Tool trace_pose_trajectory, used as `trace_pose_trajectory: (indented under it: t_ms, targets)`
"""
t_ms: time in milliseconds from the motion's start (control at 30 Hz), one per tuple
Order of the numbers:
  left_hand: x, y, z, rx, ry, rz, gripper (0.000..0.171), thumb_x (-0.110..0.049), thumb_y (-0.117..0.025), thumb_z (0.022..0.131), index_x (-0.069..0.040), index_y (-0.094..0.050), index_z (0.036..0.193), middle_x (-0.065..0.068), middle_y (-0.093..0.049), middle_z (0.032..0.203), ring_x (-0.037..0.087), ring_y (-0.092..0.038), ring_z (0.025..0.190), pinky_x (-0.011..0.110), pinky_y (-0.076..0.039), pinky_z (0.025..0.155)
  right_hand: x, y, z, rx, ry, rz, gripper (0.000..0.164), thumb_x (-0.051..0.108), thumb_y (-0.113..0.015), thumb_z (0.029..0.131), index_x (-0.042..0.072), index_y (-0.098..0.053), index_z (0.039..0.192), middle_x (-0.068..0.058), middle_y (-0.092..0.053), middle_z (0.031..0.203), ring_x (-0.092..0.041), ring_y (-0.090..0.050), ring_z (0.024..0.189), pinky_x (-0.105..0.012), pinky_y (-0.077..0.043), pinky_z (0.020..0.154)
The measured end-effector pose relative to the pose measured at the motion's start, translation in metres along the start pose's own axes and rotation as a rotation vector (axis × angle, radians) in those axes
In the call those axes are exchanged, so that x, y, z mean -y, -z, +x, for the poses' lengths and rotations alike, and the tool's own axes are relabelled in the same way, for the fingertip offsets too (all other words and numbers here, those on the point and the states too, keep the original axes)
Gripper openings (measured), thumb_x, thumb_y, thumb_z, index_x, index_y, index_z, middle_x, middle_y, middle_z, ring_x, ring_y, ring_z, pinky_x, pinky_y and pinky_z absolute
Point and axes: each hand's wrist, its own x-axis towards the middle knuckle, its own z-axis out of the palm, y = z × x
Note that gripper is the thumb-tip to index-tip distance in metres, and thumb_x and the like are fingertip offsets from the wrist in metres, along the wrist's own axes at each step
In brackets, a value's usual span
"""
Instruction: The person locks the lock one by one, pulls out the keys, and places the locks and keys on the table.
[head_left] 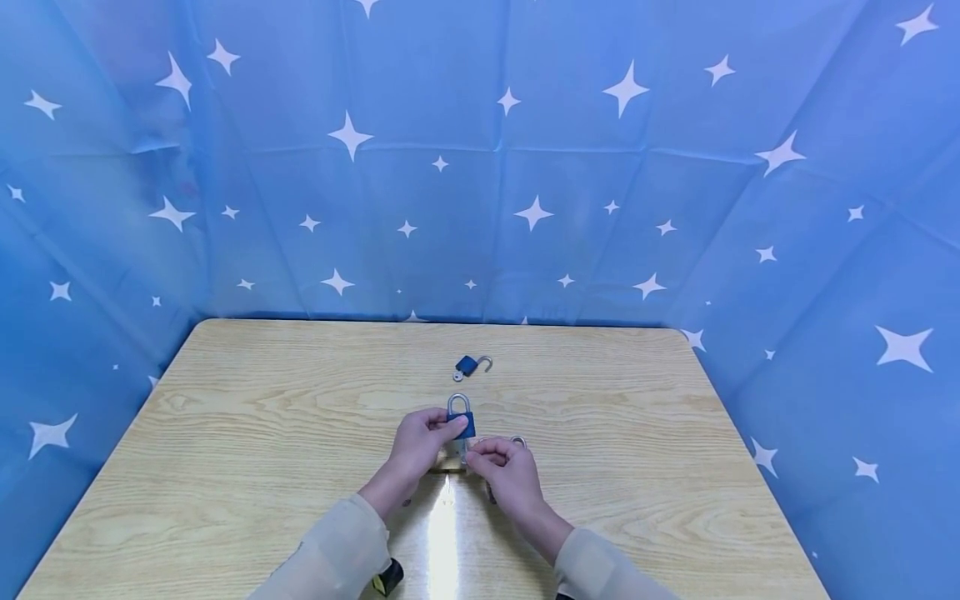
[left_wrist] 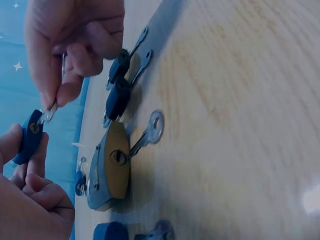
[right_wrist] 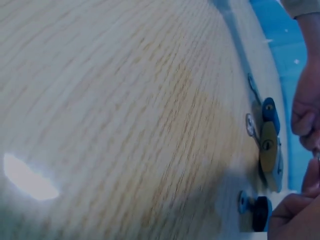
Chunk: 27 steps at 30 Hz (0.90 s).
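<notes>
My left hand (head_left: pixel 417 443) holds a blue padlock (head_left: pixel 470 430) upright between thumb and fingers, its silver shackle pointing away. Thumb and fingers of my right hand (head_left: pixel 510 475) pinch a small silver key (left_wrist: pixel 49 114) at the padlock's keyhole side. In the left wrist view the key's tip meets the padlock close to its keyhole; how deep it sits, I cannot tell. Below the hands stands a larger brass-faced padlock (left_wrist: pixel 118 162) with a key (left_wrist: pixel 154 128) in it. Two dark blue padlocks (left_wrist: pixel 118 100) with keys stand beside it, under my right hand.
Farther back on the wooden table (head_left: pixel 300 383) lies a blue padlock (head_left: pixel 467 365) with its shackle swung out and a key at its base. Another blue padlock (left_wrist: pixel 111 231) with a key stands left of the brass-faced one. A blue star-patterned curtain (head_left: pixel 480 208) surrounds the table.
</notes>
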Motion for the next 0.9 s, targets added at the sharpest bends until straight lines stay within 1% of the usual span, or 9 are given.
trace_pose_trajectory:
  t_ms: [133, 233, 333, 467, 533, 633, 700, 767, 900]
  targets:
    - [-0.003, 0.002, 0.002, -0.008, -0.011, 0.015, 0.036, -0.038, -0.071, 0.085, -0.007, -0.067, 0.102, 0.005, -0.065, 0.091, 0.024, -0.056, 0.089, 0.04, -0.045, 0.083, 0.021, 0.004, -0.011, 0.034, 0.008, -0.006, 0.015, 0.011, -0.069, 0.085, -0.002, -0.068, 0.093, -0.02, -0.069, 0.086, -0.03, -0.062, 0.081, -0.027, -0.046, 0.061]
    - [-0.005, 0.003, 0.001, -0.004, -0.009, 0.015, 0.036, -0.038, -0.07, 0.086, -0.006, -0.067, 0.104, 0.005, -0.065, 0.092, 0.023, -0.056, 0.091, 0.04, -0.045, 0.085, 0.034, 0.005, -0.019, 0.05, 0.019, -0.027, 0.014, 0.009, -0.068, 0.085, -0.003, -0.067, 0.093, -0.019, -0.067, 0.084, -0.025, -0.06, 0.076, -0.024, -0.045, 0.061]
    - [-0.005, 0.004, 0.0, -0.005, -0.007, 0.015, 0.039, -0.039, -0.07, 0.086, -0.005, -0.066, 0.106, 0.005, -0.065, 0.093, 0.021, -0.055, 0.089, 0.039, -0.045, 0.084, 0.032, 0.005, -0.02, 0.069, 0.024, -0.045, 0.013, 0.008, -0.068, 0.085, -0.004, -0.067, 0.092, -0.012, -0.064, 0.079, -0.017, -0.056, 0.07, -0.022, -0.044, 0.058]
    - [-0.005, 0.004, 0.001, -0.013, 0.009, 0.015, 0.039, -0.04, -0.07, 0.085, -0.007, -0.067, 0.105, 0.005, -0.064, 0.092, 0.017, -0.05, 0.073, 0.032, -0.045, 0.069, 0.013, 0.004, -0.016, 0.104, 0.034, -0.06, 0.013, 0.009, -0.068, 0.085, -0.002, -0.066, 0.091, -0.007, -0.062, 0.077, -0.013, -0.052, 0.067, -0.021, -0.043, 0.056]
    - [-0.006, 0.004, 0.002, -0.023, 0.015, 0.017, 0.038, -0.04, -0.071, 0.085, -0.008, -0.067, 0.104, 0.005, -0.064, 0.091, 0.016, -0.05, 0.072, 0.031, -0.044, 0.068, 0.004, 0.004, -0.013, 0.131, 0.046, -0.081, 0.013, 0.01, -0.068, 0.086, 0.0, -0.066, 0.092, -0.005, -0.061, 0.077, -0.014, -0.052, 0.066, -0.021, -0.043, 0.056]
    - [-0.008, 0.004, 0.002, -0.036, 0.02, 0.021, 0.037, -0.039, -0.071, 0.085, -0.008, -0.067, 0.104, 0.005, -0.064, 0.091, 0.019, -0.053, 0.077, 0.035, -0.047, 0.072, -0.004, 0.006, -0.01, 0.179, 0.055, -0.114, 0.013, 0.013, -0.067, 0.088, 0.002, -0.064, 0.093, -0.003, -0.059, 0.076, -0.015, -0.053, 0.063, -0.02, -0.043, 0.053]
    - [-0.009, 0.004, 0.002, -0.038, 0.016, 0.023, 0.036, -0.038, -0.07, 0.085, -0.007, -0.067, 0.103, 0.005, -0.063, 0.091, 0.023, -0.055, 0.086, 0.039, -0.047, 0.079, -0.004, 0.008, -0.01, 0.208, 0.06, -0.126, 0.013, 0.014, -0.066, 0.089, 0.002, -0.063, 0.094, -0.003, -0.059, 0.075, -0.016, -0.052, 0.06, -0.02, -0.042, 0.05]
    - [-0.01, 0.005, 0.003, -0.04, 0.016, 0.012, 0.036, -0.038, -0.07, 0.086, -0.006, -0.067, 0.102, 0.005, -0.063, 0.09, 0.026, -0.056, 0.088, 0.042, -0.047, 0.081, -0.003, 0.01, -0.009, 0.226, 0.063, -0.129, 0.013, 0.014, -0.065, 0.089, 0.002, -0.062, 0.094, -0.004, -0.058, 0.075, -0.016, -0.051, 0.058, -0.02, -0.041, 0.047]
    - [-0.011, 0.006, 0.004, -0.054, 0.023, -0.002, 0.036, -0.039, -0.07, 0.086, -0.007, -0.068, 0.101, 0.005, -0.065, 0.091, 0.024, -0.055, 0.091, 0.042, -0.045, 0.084, 0.002, 0.016, -0.008, 0.231, 0.072, -0.144, 0.013, 0.014, -0.064, 0.089, 0.002, -0.061, 0.092, -0.002, -0.054, 0.073, -0.013, -0.048, 0.059, -0.022, -0.041, 0.052]
